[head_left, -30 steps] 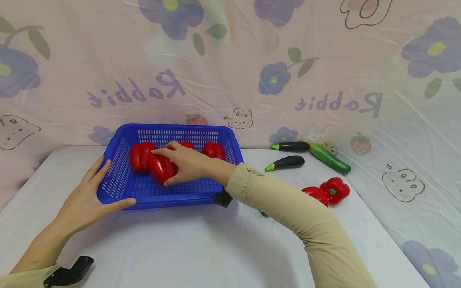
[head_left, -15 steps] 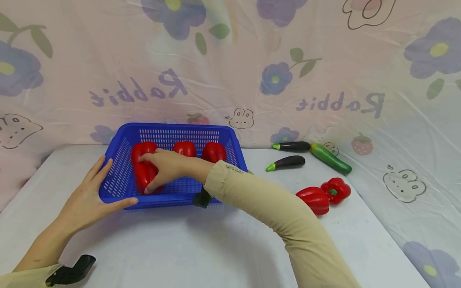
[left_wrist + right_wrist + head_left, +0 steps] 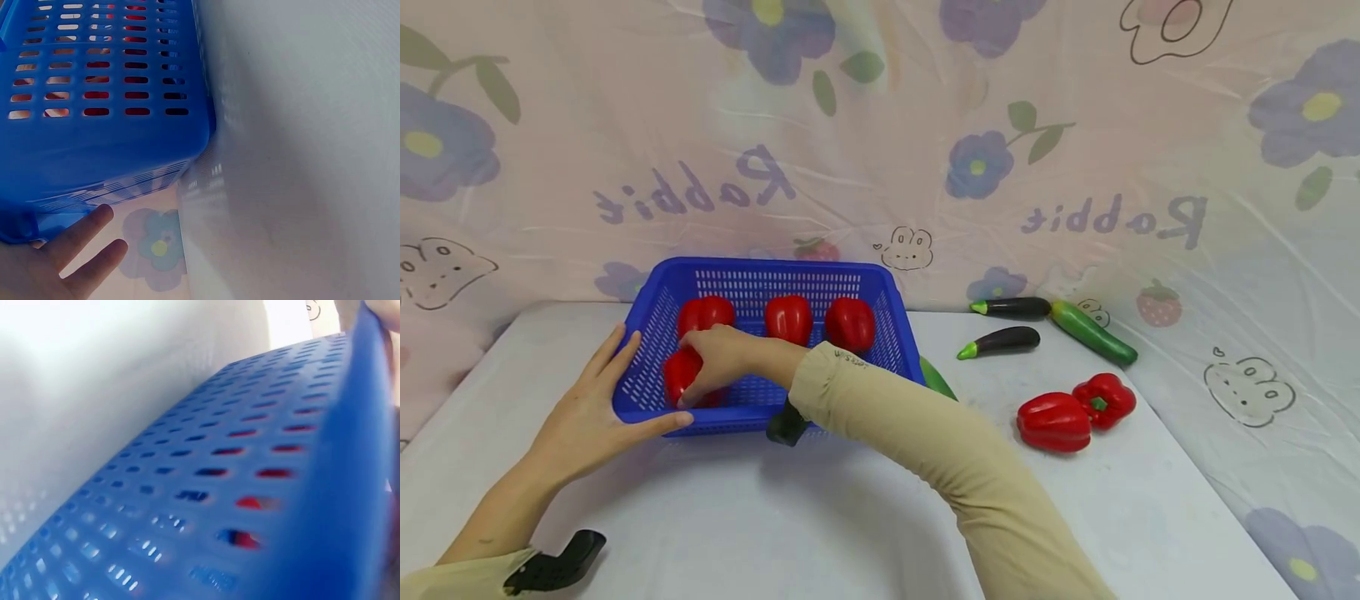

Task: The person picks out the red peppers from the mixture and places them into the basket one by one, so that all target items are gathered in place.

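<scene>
- Your right hand [image 3: 722,362] was clamped on a red pepper [image 3: 680,375] inside the blue basket [image 3: 730,422], at its near left corner.
- Your left hand [image 3: 580,425] kept fingers straight and apart at the basket's left end.
- Three other peppers [image 3: 788,320] sat farther back inside.

- Blue rectangular plastic basket [image 3: 737,419], left of centre: one saturated blue; regular rows of slots patterning the walls.
- Glossy red bell pepper [image 3: 678,373], basket's lower left: uniform red.
- Three shiny red lobed peppers [image 3: 788,318], basket's upper part: same red, pale highlights.
- Two plump red peppers [image 3: 1054,422], right of frame: red; green stem on the upper one.
- Two slender near-black eggplants [image 3: 1002,341], right of centre: bright green caps.
- Long dark-green zucchini [image 3: 1093,333], right: yellowish upper-left end.
- Beige fabric sleeve [image 3: 917,437], lower centre: dark cuff lettering.
- Creased pale-pink sheet [image 3: 880,125], upper frame: violet-blue flowers, yellow centres, mirrored mauve "Rabbit".
</scene>
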Action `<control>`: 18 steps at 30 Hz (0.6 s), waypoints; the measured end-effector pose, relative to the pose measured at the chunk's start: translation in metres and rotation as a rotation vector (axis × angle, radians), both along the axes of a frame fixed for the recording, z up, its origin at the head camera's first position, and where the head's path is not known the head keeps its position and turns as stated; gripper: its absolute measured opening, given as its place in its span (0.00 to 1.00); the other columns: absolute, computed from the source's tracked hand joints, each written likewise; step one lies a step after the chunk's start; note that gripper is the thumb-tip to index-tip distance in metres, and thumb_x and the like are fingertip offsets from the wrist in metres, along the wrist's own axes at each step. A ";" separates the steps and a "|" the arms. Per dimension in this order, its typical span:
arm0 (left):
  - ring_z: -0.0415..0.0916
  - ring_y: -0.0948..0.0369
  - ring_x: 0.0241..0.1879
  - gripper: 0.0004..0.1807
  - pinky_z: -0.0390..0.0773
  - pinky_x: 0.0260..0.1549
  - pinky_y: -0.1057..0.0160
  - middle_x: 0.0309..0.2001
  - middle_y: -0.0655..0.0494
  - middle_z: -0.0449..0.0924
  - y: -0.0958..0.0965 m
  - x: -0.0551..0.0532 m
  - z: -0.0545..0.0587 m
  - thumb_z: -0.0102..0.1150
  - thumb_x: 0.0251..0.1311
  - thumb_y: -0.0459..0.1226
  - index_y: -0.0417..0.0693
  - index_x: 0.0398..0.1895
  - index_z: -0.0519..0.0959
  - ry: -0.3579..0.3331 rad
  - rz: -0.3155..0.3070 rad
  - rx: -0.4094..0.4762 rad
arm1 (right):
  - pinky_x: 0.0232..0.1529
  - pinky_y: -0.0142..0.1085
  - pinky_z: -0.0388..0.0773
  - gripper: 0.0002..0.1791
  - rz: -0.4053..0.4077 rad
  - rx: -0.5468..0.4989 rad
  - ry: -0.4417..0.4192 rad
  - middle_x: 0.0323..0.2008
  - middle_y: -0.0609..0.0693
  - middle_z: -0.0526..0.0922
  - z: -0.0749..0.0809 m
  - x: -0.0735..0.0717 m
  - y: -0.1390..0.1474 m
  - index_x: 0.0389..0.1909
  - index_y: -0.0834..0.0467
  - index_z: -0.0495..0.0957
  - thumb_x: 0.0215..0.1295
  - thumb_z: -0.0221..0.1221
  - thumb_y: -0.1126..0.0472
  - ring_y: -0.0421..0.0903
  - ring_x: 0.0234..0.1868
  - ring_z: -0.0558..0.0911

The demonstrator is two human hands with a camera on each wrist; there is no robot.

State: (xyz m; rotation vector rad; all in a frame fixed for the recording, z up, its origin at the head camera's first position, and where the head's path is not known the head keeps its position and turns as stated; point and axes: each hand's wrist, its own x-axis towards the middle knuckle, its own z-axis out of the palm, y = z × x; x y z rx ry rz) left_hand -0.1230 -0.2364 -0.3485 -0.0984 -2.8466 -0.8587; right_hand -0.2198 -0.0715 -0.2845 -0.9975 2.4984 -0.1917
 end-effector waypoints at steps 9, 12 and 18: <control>0.44 0.26 0.68 0.65 0.58 0.46 0.20 0.78 0.48 0.28 0.002 0.000 0.001 0.69 0.45 0.59 0.47 0.77 0.38 0.007 -0.003 0.009 | 0.60 0.35 0.75 0.45 0.008 -0.038 -0.008 0.67 0.42 0.68 0.000 0.001 0.008 0.73 0.46 0.57 0.55 0.66 0.45 0.40 0.67 0.67; 0.44 0.27 0.68 0.65 0.58 0.46 0.20 0.78 0.48 0.28 0.002 0.000 0.001 0.69 0.45 0.59 0.47 0.77 0.38 0.009 -0.003 0.015 | 0.62 0.36 0.74 0.45 0.022 -0.077 0.012 0.69 0.44 0.66 0.004 0.000 0.015 0.73 0.48 0.56 0.56 0.65 0.44 0.42 0.70 0.64; 0.43 0.26 0.68 0.64 0.57 0.45 0.19 0.78 0.47 0.27 0.001 0.000 0.001 0.69 0.45 0.59 0.47 0.77 0.38 0.001 -0.001 0.009 | 0.60 0.36 0.76 0.44 0.031 -0.212 0.058 0.67 0.49 0.68 0.009 0.002 0.031 0.73 0.50 0.57 0.57 0.64 0.44 0.44 0.69 0.66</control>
